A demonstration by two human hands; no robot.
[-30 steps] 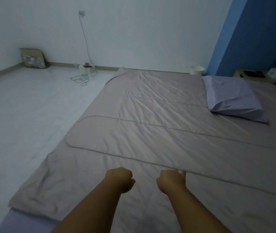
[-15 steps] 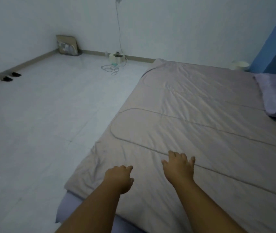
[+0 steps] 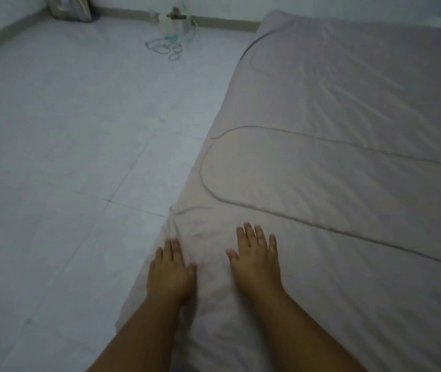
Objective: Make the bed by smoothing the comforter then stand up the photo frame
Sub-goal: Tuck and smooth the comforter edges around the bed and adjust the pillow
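Observation:
A beige-grey comforter (image 3: 334,146) with a curved stitched seam covers the bed on the right half of the view. My left hand (image 3: 169,269) lies flat, palm down, on the comforter's near left edge, fingers spread. My right hand (image 3: 257,260) lies flat beside it, a little farther in, fingers apart. Small wrinkles bunch in the fabric between and just beyond the hands. No photo frame is in view.
A pale tiled floor (image 3: 66,157) fills the left half. At the far wall stand a white device with a coiled cord (image 3: 172,30) and a tan bag (image 3: 69,8). The bed's left edge runs diagonally from the hands to the far wall.
Both hands went from closed fists to open palms pressed flat on the comforter. The view swung left and down, so the pillow and blue wall left the frame.

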